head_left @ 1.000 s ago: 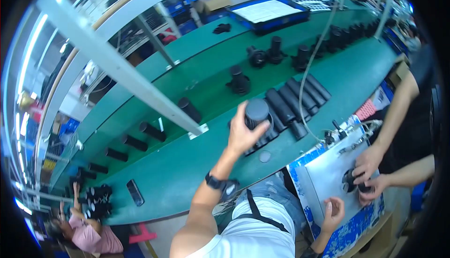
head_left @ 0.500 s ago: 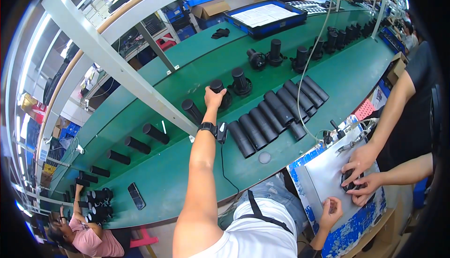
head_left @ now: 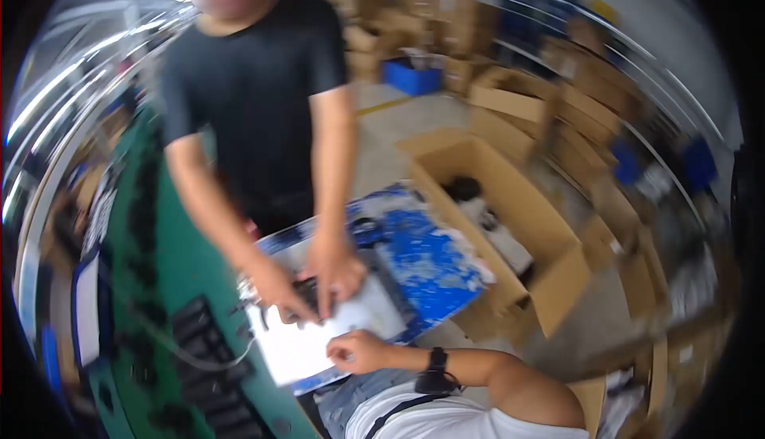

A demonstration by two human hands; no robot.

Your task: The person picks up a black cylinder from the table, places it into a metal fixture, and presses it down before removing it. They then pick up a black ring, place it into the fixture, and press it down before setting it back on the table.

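Note:
My right hand, a black watch on its wrist, hovers at or rests on the near edge of a pale flat plate; I cannot tell if it touches. Its fingers are curled in a loose ring, and no object shows in them. My left hand is outside the picture. Across the plate, a co-worker in a black shirt presses both hands around a small dark part, mostly covered by the fingers. Motion blurs the view.
The plate lies on a board with chipped blue paint. On the left, black tubes lie on a green worktable, crossed by a pale hose. An open carton stands beside the board, with more cartons stacked behind.
My view has swung right, from the green bench to the plate and cartons. My left hand, earlier on a black cylindrical part at the bench, has left the picture. My right hand stays by the plate.

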